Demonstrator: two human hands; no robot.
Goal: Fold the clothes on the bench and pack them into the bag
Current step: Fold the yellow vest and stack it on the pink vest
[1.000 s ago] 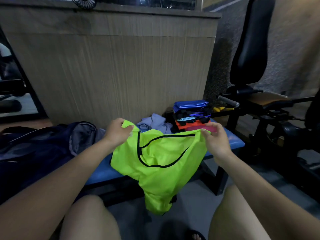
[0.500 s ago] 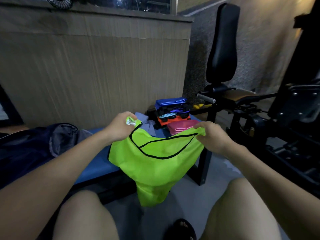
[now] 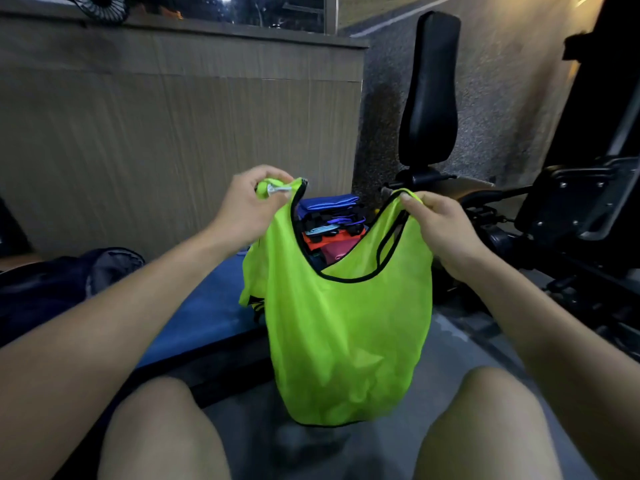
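The left hand (image 3: 247,206) pinches 1 shoulder strap of a neon-green vest (image 3: 346,334), its fingers curled round the bunched fabric with a small white tag showing at the grip. The right hand (image 3: 440,226) pinches the other strap between thumb and fingers. Held up by both hands, the vest hangs open in front of the person, its black-trimmed neckline dipping low between the 2 straps and its lower hem dropping down between the bare knees, off the blue tabletop (image 3: 204,306). Part of the vest's left side folds back beside the tabletop's edge. Through the neckline a stack of folded clothes (image 3: 332,220) shows at the far end of the tabletop, blue on top, then dark, orange and pink layers. A dark bag (image 3: 69,282) sits on the left end of the tabletop, its mouth partly open. A black padded gym seat (image 3: 431,91) stands upright behind the right hand.
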